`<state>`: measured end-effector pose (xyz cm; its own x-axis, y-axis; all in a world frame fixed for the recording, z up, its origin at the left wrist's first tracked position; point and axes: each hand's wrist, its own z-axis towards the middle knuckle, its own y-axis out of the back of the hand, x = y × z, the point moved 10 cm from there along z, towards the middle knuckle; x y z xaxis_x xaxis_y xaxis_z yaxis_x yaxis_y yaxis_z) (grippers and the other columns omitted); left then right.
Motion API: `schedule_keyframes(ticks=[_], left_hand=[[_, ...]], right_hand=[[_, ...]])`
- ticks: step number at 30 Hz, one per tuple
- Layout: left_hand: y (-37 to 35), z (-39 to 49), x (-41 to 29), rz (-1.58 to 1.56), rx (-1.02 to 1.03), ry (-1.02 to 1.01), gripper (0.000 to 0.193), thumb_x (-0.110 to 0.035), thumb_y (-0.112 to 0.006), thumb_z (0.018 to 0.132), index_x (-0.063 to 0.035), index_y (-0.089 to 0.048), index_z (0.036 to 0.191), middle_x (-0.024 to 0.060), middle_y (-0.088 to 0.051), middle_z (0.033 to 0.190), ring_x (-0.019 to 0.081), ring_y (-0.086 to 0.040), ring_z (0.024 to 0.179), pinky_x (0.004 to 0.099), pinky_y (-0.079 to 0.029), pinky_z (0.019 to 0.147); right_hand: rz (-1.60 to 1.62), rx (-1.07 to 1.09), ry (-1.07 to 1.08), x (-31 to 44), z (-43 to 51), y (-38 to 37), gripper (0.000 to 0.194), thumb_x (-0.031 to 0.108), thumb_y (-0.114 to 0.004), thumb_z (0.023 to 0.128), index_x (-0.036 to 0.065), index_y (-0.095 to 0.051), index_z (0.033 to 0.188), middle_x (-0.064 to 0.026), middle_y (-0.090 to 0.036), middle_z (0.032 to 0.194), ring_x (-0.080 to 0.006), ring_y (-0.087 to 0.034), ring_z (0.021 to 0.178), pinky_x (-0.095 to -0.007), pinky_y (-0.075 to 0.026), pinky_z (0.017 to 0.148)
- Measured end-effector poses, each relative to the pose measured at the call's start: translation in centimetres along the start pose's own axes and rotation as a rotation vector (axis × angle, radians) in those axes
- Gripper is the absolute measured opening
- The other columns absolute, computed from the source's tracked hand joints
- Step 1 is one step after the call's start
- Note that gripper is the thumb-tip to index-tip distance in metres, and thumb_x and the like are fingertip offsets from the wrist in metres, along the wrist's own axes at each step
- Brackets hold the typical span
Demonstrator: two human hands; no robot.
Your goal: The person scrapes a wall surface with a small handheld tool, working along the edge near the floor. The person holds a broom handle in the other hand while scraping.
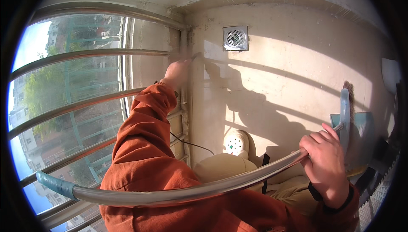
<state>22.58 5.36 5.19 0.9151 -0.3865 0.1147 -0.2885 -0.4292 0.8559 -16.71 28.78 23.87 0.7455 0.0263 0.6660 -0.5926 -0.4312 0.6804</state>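
Note:
My right hand is closed around the metal handle of a broom, near its head; the handle runs left across my front and ends in a blue plastic grip. The broom's head, blue with brown bristles, lies at the right beside a teal dustpan. My left hand reaches out to the foot of the metal railing by the floor's edge. It is blurred, and a small dark thing shows at its fingertips; whether it is held I cannot tell.
A square metal floor drain is set in the sunlit floor. Metal railing bars run along the window on the left. A white clog is on my foot, with a thin dark cable to its left. A white object stands at the far right.

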Motion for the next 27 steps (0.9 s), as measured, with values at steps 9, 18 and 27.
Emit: schedule_keyframes(ticks=[9,18,27], left_hand=[[3.9,4.4,2.1,-0.139,-0.333,0.046,0.034,-0.014,-0.057,0.089,-0.0068,-0.059,0.122,0.0228,-0.067,0.1,0.0433,-0.062,0.095,0.0505,-0.051,0.082],[4.8,6.4,0.4,0.111,-0.299,-0.012,0.024,-0.014,-0.045,0.093,-0.0038,-0.062,0.107,0.0213,-0.068,0.1,0.0404,-0.065,0.095,0.0484,-0.053,0.079],[0.3,1.9,-1.0,0.051,-0.126,-0.062,0.042,-0.016,-0.058,0.089,-0.0098,-0.054,0.13,0.0174,-0.066,0.102,0.0386,-0.063,0.091,0.048,-0.052,0.079]], right_hand=[[-0.035,0.015,-0.027,-0.3,0.2,-0.5,0.011,0.007,-0.066,0.073,0.009,-0.056,0.077,-0.0084,-0.056,0.073,-0.0292,-0.059,0.083,-0.0473,-0.038,0.105],[-0.058,0.004,-0.026,-0.1,0.2,-0.4,0.013,0.006,-0.068,0.073,0.008,-0.056,0.077,-0.0078,-0.058,0.072,-0.0294,-0.06,0.081,-0.047,-0.039,0.104],[-0.004,0.058,0.027,0.0,0.7,-0.3,0.009,0.008,-0.067,0.076,0.008,-0.058,0.08,-0.008,-0.06,0.076,-0.029,-0.06,0.085,-0.0468,-0.037,0.106]])
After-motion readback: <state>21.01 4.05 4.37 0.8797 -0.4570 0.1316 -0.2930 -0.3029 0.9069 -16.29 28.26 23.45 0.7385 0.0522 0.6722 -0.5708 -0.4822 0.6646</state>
